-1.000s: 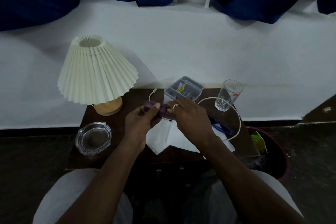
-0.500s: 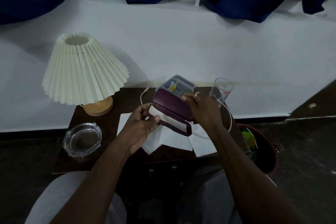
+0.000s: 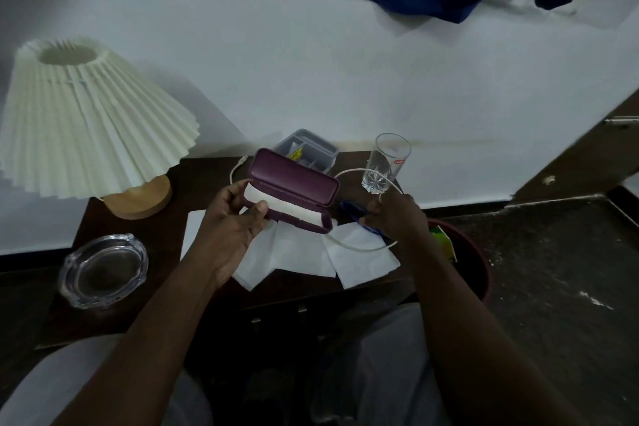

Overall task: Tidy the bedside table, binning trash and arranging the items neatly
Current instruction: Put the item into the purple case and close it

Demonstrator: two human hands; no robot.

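Observation:
My left hand point(image 3: 231, 225) holds a purple glasses case point(image 3: 294, 180) with its lid open above the dark bedside table point(image 3: 197, 180); the case has a white lining. To the right of it, my right hand point(image 3: 397, 218) is closed on blue glasses point(image 3: 349, 209) that lie low over the table, partly hidden by my fingers. White tissues point(image 3: 297, 252) are spread under both hands. A white cable point(image 3: 359, 247) loops across them and around a clear drinking glass point(image 3: 387, 162).
A grey compartment box point(image 3: 311, 149) stands behind the case by the wall. A pleated cream lamp point(image 3: 83, 121) fills the table's back left, with a glass ashtray point(image 3: 103, 270) at the front left. A dark red bin point(image 3: 473, 263) holding trash stands on the floor at the right.
The case was shut between both hands, then its lid was swung open. My right hand has left the case and dropped right onto the blue glasses.

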